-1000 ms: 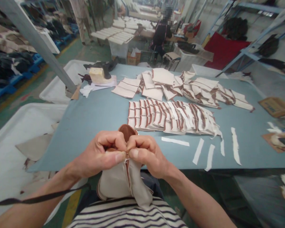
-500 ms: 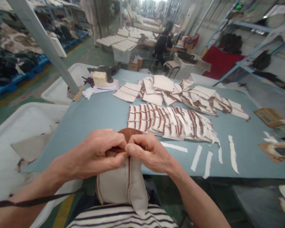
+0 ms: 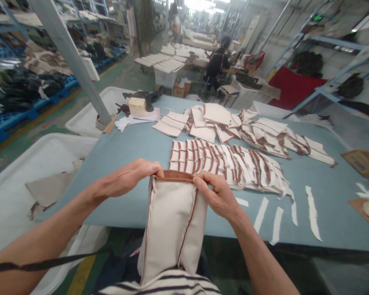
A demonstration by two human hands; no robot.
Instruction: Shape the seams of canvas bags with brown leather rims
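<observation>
A cream fabric pouch (image 3: 169, 221) with brown seams hangs in front of my striped shirt, its brown-trimmed mouth facing up. My left hand (image 3: 141, 170) grips the left corner of that mouth, its fingertips partly hidden behind the trim. At the right corner, my right hand (image 3: 217, 192) pinches the edge with thumb on the near side. Between the two hands the trim is drawn out nearly straight. Just beyond them, a row of similar cream pieces with brown edges (image 3: 197, 157) lies overlapped on the blue-green table (image 3: 123, 209).
Loose cream pieces (image 3: 215, 114) are heaped farther back. White strips (image 3: 276, 225) lie at the table's right front. A yellowish block (image 3: 137, 106) sits at the back left. White bins (image 3: 6, 180) stand left of the table, near a slanting grey post (image 3: 70, 57). A person (image 3: 217, 61) sits beyond.
My hands have moved apart from the middle of the pouch's mouth to its two corners. The pouch has turned and its edge is now stretched wide. The view has shifted slightly.
</observation>
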